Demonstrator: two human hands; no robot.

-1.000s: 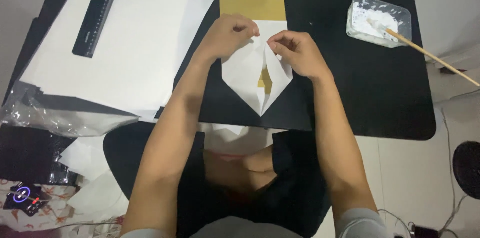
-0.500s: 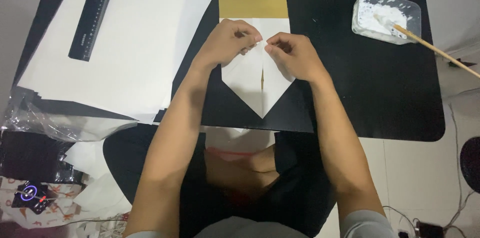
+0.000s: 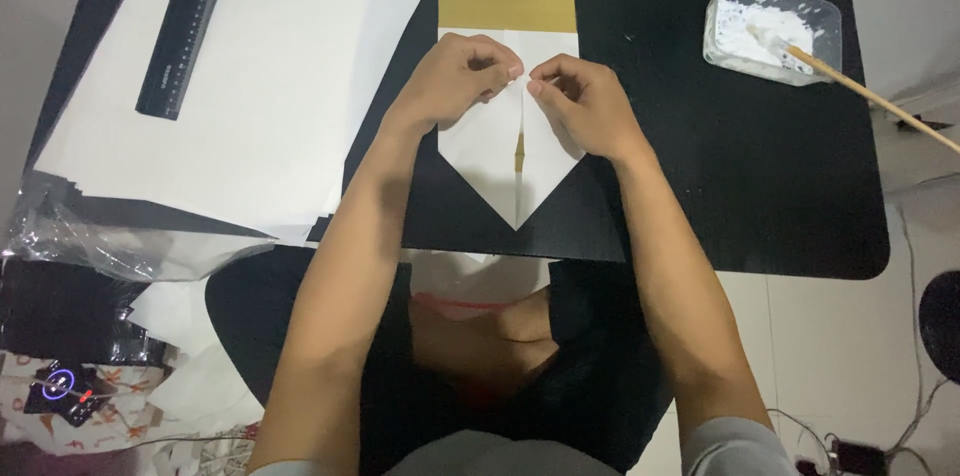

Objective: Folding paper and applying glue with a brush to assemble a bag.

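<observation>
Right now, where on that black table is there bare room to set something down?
Free: the black table between the right hand and the tub of white paste, and below that tub. Crowded: the left side, under white sheets and a ruler.

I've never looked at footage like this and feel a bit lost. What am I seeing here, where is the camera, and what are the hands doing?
The camera sits on a person's head and looks straight down, so the two bare arms coming up from the bottom are that person's own. There is no machine. On a black table lies a sheet of paper, gold on one side and white on the other, folded to a point toward the person. The left hand and the right hand pinch its two flaps where they meet at the middle. To the left lie large white sheets with a black ruler on top. At upper right stands a clear tub of white paste with a wooden stick in it.
</observation>
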